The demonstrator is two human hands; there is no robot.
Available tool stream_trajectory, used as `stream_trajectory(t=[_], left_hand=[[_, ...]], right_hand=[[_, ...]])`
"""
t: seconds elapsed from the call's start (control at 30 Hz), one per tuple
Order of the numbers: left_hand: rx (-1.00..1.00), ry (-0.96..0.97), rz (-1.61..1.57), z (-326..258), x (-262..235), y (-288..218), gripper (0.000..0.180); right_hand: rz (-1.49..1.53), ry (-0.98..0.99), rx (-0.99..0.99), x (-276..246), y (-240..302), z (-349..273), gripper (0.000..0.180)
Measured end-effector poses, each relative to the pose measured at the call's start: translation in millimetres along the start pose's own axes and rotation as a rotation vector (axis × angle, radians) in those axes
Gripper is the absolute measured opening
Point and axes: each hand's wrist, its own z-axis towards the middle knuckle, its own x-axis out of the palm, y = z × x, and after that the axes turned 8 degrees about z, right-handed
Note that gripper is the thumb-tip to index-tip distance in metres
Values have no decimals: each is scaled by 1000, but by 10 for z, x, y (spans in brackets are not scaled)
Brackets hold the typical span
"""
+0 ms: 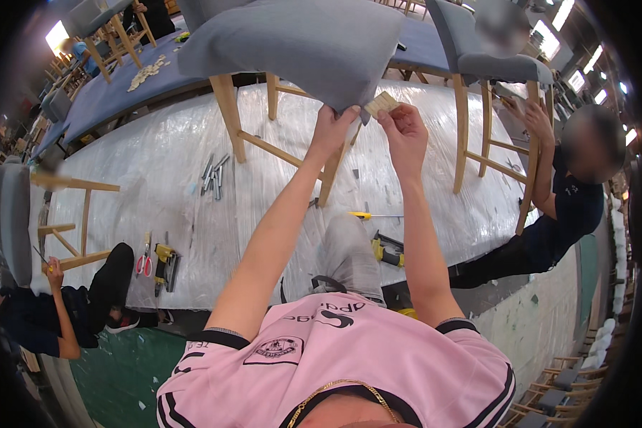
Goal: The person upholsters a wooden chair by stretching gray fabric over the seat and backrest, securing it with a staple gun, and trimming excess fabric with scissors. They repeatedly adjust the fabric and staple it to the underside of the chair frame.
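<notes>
A grey upholstered chair (296, 46) with pale wooden legs stands in front of me. My left hand (329, 132) is closed on the hanging grey fabric at the seat's near corner, pinching its edge. Just to the right, my right hand (406, 134) holds a small flat beige piece (381, 105) between thumb and fingers, against that same corner. Whether it is thin wood or card, I cannot tell. Below my hands, a screwdriver (364, 215) with a yellow handle and a yellow-black staple gun (388, 250) lie on the film-covered work surface.
Red-handled scissors (144, 262), another staple gun (165, 267) and several metal rods (212, 175) lie to the left. Co-workers handle a chair (481, 71) at right and another chair (78, 214) at left. Pale pieces (148, 73) are heaped on a blue-covered table (96, 107) behind.
</notes>
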Motion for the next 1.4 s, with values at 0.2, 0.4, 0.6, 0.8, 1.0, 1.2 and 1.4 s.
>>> stream_trajectory(t=[0.2, 0.4, 0.6, 0.8, 1.0, 1.2, 1.4], left_hand=[[-71, -121, 41, 47, 80, -108, 47], [-42, -137, 4, 50, 83, -197, 42], [-82, -90, -39, 70, 75, -222, 33], [-54, -77, -83, 92, 59, -180, 30], [-79, -56, -37, 113, 52, -178, 35], [-95, -52, -75, 106, 41, -184, 36], [-54, -62, -50, 73, 76, -214, 30]], right_hand=[[-101, -2, -94, 116, -33, 91, 20], [-292, 24, -160, 222, 139, 126, 23], [-316, 12, -150, 239, 182, 138, 22], [-350, 11, -178, 279, 200, 122, 21], [-357, -45, -308, 318, 87, 67, 20], [-346, -77, -298, 397, 112, 52, 18], [-366, -100, -334, 426, 69, -3, 18]])
